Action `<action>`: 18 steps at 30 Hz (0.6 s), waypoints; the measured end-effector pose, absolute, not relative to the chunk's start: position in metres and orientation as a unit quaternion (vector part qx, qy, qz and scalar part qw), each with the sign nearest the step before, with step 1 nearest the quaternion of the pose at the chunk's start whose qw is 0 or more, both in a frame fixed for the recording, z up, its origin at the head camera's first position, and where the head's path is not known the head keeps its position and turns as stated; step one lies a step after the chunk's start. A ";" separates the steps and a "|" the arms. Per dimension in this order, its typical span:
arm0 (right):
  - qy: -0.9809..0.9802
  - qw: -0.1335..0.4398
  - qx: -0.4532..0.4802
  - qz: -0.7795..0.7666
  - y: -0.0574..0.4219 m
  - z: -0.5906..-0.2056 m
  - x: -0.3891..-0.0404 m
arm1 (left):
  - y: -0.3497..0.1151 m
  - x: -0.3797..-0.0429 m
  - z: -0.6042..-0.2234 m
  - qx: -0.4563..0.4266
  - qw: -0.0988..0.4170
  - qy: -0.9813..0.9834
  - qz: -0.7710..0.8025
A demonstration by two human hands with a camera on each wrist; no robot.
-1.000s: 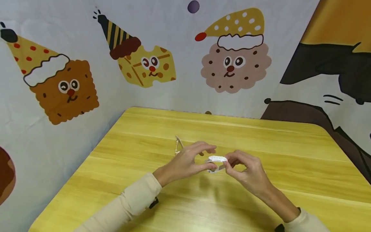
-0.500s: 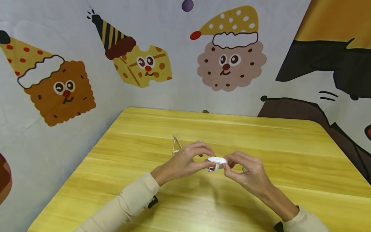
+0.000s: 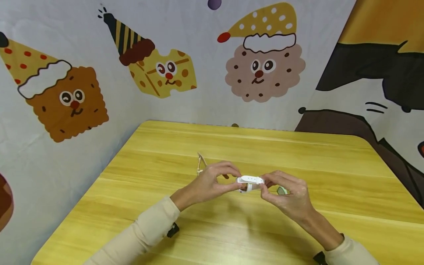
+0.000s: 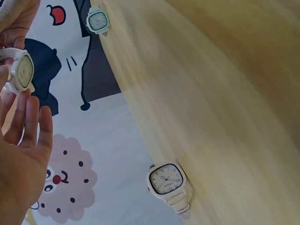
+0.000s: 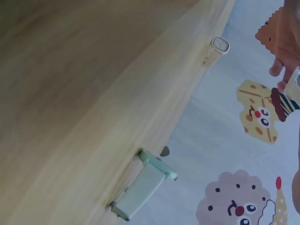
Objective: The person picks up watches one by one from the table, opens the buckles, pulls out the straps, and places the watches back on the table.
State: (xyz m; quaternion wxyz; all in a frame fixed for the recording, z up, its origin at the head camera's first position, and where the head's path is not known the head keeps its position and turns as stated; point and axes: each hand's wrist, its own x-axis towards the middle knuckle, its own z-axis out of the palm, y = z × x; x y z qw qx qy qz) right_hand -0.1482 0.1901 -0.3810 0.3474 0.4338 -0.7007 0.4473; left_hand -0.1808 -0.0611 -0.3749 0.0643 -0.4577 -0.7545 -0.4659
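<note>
Since half a sec ago, the R hand [image 3: 289, 191] has slid a bit right & the L hand [image 3: 212, 182] a bit left, so we see more of the mint watch [image 3: 282, 190] past the R palm and more of the strap [image 3: 250, 179] b/w the fingers. The white watch [image 4: 24, 71] is up off the desk [image 3: 139, 173], held b/w both hands: L thumb & fingers are clamped on its left end, R thumb & index pinch the strap's right end. Risks, as we judge it: a soft strap could spring out of the R pinch if we tug too hard, & if the L grip eases at the same time, the watch could twist & drop. R hand might also clip the mint watch if it dips low, b/c that one sits near it in our view. As for looks: white case [image 4: 14, 74], rounded-square cream dial [image 4: 25, 71] w/ a dark rim, white strap w/ a row of holes, bent into a loop; can't tell if it's buckled. Another pale watch [image 4: 166, 179] stands on the desk, beyond the L hand.
</note>
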 end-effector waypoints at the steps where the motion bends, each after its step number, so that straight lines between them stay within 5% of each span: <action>1: -0.698 0.347 0.434 0.452 0.190 -0.381 -0.148 | -0.061 -0.181 -0.376 -0.457 0.066 -0.754 -0.468; 18: -0.702 0.305 0.437 0.473 0.187 -0.389 -0.150 | -0.050 -0.177 -0.369 -0.468 0.074 -0.755 -0.453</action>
